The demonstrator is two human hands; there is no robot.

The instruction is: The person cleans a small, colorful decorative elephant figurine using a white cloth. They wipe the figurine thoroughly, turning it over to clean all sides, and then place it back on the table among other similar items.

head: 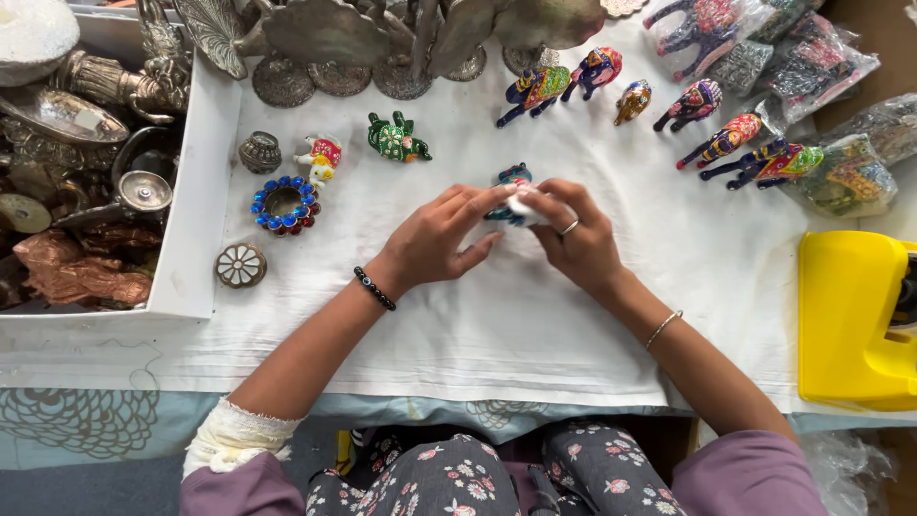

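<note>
Both my hands meet over the middle of the white cloth (497, 315). My left hand (435, 239) and my right hand (571, 239) together grip a small painted teal figurine (513, 176) with a bit of white wrapping (523, 204) at the fingertips. Most of the figurine is hidden by my fingers. My left wrist wears a dark bead bracelet, my right a thin bangle and a ring.
Painted animal figurines stand around: a green elephant (396, 139), a white and red elephant (321, 155), colourful horses (535, 90) and bagged ones (812, 57) at the far right. A blue-beaded candle holder (285, 204), a white box of metalware (191, 201), brass stands (325, 38) and a yellow dispenser (850, 320) surround the cloth.
</note>
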